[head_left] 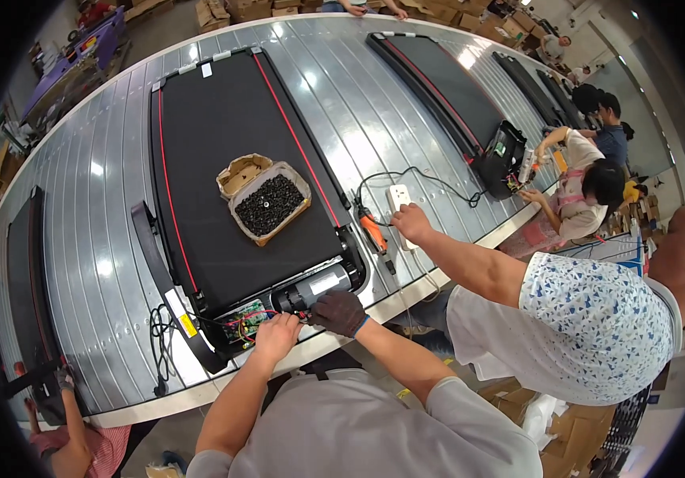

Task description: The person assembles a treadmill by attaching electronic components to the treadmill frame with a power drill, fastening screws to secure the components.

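A black treadmill (223, 127) with red side lines lies flat before me, its motor compartment open at the near end. Inside are a green circuit board (248, 320) with coloured wires and a black cylindrical motor (320, 285). Between board and motor, my bare left hand (277, 336) has its fingers pinched at the thin wires (302, 316). My right hand (339, 313), in a dark glove, is closed at the same wires, just below the motor. The fingertips partly hide what they hold. On the belt sits a cardboard box (288, 226) of small black screws.
A black curved cover (168, 279) lies along the treadmill's left side. To the right are an orange power screwdriver (374, 233) and a white power strip (400, 199), which a co-worker's hand (412, 223) touches. More treadmills (438, 80) and people line the slatted metal table (103, 199).
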Motion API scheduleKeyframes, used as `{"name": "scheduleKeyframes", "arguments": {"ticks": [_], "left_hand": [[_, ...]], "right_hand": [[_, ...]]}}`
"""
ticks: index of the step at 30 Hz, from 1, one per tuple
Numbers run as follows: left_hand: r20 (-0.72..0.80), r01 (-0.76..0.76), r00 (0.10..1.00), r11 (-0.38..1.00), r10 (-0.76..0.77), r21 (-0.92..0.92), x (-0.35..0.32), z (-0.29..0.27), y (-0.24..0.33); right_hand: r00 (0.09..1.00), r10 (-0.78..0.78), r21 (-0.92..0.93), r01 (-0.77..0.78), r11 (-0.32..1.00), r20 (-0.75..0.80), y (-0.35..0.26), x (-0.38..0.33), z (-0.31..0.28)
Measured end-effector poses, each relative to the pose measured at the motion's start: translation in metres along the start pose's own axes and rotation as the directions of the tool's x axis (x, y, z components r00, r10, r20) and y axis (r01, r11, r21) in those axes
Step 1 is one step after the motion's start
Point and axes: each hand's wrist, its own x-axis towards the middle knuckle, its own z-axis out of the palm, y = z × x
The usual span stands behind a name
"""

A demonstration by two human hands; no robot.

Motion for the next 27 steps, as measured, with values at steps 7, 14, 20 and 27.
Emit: {"name": "scheduleKeyframes", "arguments": {"ticks": [7,14,20,27], "left_hand": [[-0.021,-0.158,0.987,0.987,0.159,0.037,0.033,0.0,-0.013],[0.151,-0.301,0.947,0.948,0.284,0.106,0.042,-0.011,-0.012],[0.022,-0.103,0.995,0.989,0.101,0.107,0.034,0.001,0.013],[-0.099,0.176,0.98,0.984,-0.175,-0.001,0.029,0.007,0.023]], "right_hand": [[0.985,0.021,0.14,0.004,0.99,-0.173,0.032,0.024,-0.011],[0.972,-0.027,0.11,0.054,0.992,-0.235,0.035,0.016,-0.016],[0.977,-0.013,0.195,0.055,0.979,-0.214,0.03,0.01,-0.023],[0.997,-0.037,0.182,0.05,0.982,-0.07,0.025,0.019,-0.019]]}}
